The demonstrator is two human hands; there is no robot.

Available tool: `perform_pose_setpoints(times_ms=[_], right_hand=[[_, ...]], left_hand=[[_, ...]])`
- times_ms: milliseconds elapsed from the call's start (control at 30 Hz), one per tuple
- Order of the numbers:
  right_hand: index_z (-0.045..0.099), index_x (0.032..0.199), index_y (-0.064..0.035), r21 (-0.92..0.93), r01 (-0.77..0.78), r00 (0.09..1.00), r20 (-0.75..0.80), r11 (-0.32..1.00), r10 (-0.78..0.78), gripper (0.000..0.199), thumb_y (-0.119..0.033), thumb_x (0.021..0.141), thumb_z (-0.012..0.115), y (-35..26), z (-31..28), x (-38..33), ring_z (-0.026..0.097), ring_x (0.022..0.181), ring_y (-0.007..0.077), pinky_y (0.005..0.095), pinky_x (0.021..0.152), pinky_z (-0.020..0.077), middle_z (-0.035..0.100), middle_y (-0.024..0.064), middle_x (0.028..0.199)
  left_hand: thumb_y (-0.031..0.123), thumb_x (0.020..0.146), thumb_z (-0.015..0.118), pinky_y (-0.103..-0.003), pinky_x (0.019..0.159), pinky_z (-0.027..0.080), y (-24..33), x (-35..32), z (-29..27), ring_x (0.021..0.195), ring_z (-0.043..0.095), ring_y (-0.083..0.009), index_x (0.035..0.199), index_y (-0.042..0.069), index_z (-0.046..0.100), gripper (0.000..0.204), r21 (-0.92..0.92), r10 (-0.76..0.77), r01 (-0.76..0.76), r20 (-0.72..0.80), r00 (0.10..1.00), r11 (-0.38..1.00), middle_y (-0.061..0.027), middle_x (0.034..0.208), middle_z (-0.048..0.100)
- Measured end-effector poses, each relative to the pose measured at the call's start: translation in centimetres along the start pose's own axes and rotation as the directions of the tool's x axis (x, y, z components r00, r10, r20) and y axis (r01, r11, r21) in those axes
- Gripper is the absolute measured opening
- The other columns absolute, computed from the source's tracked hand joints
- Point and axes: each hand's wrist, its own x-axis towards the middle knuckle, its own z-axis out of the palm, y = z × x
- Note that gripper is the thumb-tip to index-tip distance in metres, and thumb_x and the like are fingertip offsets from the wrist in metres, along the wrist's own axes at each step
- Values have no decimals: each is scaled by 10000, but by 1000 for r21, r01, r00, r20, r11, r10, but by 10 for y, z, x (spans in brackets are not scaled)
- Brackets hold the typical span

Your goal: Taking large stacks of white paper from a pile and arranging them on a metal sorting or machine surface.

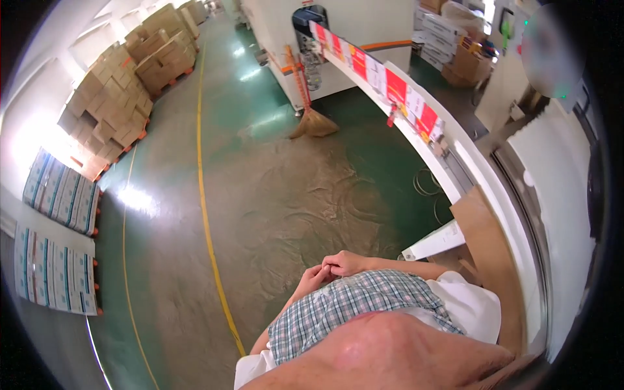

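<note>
My left hand (pixel 314 275) and my right hand (pixel 345 262) meet in front of my waist, just beyond the checked apron (pixel 364 292). Both are closed, with the fingertips pressed together. Whether something small sits between them cannot be made out. To the right runs a white conveyor rail (pixel 429 146), carrying a row of flat red and white packages (pixel 395 88). Neither hand touches the rail or the packages.
A straw broom (pixel 314 123) leans against a white machine (pixel 351 19) ahead. Brown cartons (pixel 107 107) stand stacked on pallets at the left, with white and blue boxes (pixel 55 270) nearer. Yellow lines (pixel 207 221) mark the green floor. A cardboard sheet (pixel 491 247) lies beside my right side.
</note>
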Motion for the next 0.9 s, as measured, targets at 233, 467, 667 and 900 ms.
perform_pose_setpoints(times_ms=[233, 467, 667, 900], right_hand=[[549, 936, -49, 142, -139, 987, -64, 980, 150, 188, -113, 761, 523, -1, -19, 23, 610, 747, 227, 319, 661, 467, 621, 121, 803], [521, 941, -15, 286, -245, 918, -239, 926, 317, 165, -55, 781, 529, -4, -19, 53, 559, 777, 121, 262, 693, 445, 591, 72, 814], [494, 965, -18, 490, -207, 816, -390, 847, 426, 157, -49, 815, 527, -18, 4, 142, 552, 746, 108, 246, 674, 442, 576, 60, 816], [491, 947, -32, 548, -174, 797, -409, 818, 443, 110, -59, 843, 515, -46, 19, 270, 543, 681, 92, 224, 614, 447, 574, 47, 766]], left_hand=[[323, 871, 505, -221, 626, 418, 28, 32, -26, 717, 520, -74, 926, -4, 589, 342, -101, -47, 52, 54, 997, 993, -9, 796, 584], [360, 858, 510, -266, 622, 416, 77, 65, -70, 704, 506, -88, 878, -21, 600, 392, 181, -9, -63, 373, 928, 982, -18, 761, 582], [357, 865, 505, -252, 634, 422, 96, 86, -167, 711, 514, -93, 911, -4, 585, 373, 158, 8, -92, 468, 884, 983, -19, 786, 576], [355, 872, 493, -237, 627, 420, 124, 80, -278, 687, 505, -79, 849, 27, 571, 338, -171, 123, -48, 459, 880, 984, 0, 728, 548]])
